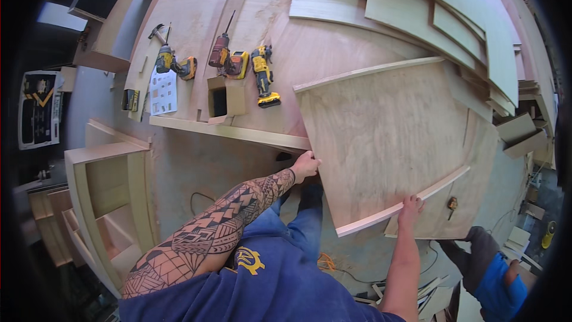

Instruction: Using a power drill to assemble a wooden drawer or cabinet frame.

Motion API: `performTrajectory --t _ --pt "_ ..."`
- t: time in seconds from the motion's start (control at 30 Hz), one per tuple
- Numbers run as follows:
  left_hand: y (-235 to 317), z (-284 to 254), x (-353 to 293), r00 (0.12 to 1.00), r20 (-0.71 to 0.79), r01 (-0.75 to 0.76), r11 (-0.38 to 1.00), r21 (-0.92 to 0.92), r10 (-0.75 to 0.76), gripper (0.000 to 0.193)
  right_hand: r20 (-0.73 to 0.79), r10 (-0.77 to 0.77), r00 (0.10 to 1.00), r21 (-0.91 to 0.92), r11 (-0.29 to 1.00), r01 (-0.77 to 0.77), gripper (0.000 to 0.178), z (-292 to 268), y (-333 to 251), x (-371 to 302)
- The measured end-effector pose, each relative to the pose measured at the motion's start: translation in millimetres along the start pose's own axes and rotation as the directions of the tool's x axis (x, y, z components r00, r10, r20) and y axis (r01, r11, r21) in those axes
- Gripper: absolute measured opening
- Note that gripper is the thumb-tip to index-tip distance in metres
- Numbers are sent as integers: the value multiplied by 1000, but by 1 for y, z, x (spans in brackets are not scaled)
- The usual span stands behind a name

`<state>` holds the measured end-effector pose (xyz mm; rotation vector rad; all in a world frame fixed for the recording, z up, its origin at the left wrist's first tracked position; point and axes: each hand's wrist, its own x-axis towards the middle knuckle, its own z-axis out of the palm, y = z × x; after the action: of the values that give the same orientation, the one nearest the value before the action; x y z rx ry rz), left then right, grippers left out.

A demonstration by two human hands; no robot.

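A large plywood panel [390, 125] lies at an angle on the workbench right of centre. One light wood strip [369, 74] runs along its far edge, another wood strip [441, 188] along its near edge. At the panel's left edge, my left hand [305, 167] is closed, its fingertips partly hidden at the edge. My right hand [411, 210] has its fingers curled over the near strip, about midway along it. My tattooed left forearm crosses from the lower left. Right of my right hand, a small yellow and black tool [453, 204] rests on a wood surface.
Two cordless drills [168, 62] [223, 56], another yellow power tool [263, 77], a hammer [157, 34] and an open cardboard box [225, 100] lie on the bench. Stacked boards [411, 0] fill the far right. A wooden cabinet frame [107, 191] stands left; another person [497, 274] is lower right.
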<state>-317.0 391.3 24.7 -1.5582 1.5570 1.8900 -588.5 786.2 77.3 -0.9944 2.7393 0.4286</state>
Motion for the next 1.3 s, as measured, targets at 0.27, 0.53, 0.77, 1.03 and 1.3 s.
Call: performTrajectory --t 0.27,0.53,0.77,1.03,1.3 --pt "-24 -61 9 806 -356 254 819 -515 -474 74 116 93 989 -21 996 -91 46 22 -4 -13" --pt "-75 -212 44 789 -406 -73 584 -808 -462 69 884 80 460 445 -444 -778 84 52 -133 -58" --pt "-101 -181 -7 582 -540 -360 404 -841 -608 56 630 297 717 776 -202 -598 86 68 -126 -77" --pt "-107 -342 -167 414 -848 -593 608 -528 -332 49 768 129 628 641 -175 -747 76 82 -155 -49" --pt "50 -278 -216 731 -310 -397 749 530 607 63 278 570 773 867 198 -458 72 -35 -243 -30"
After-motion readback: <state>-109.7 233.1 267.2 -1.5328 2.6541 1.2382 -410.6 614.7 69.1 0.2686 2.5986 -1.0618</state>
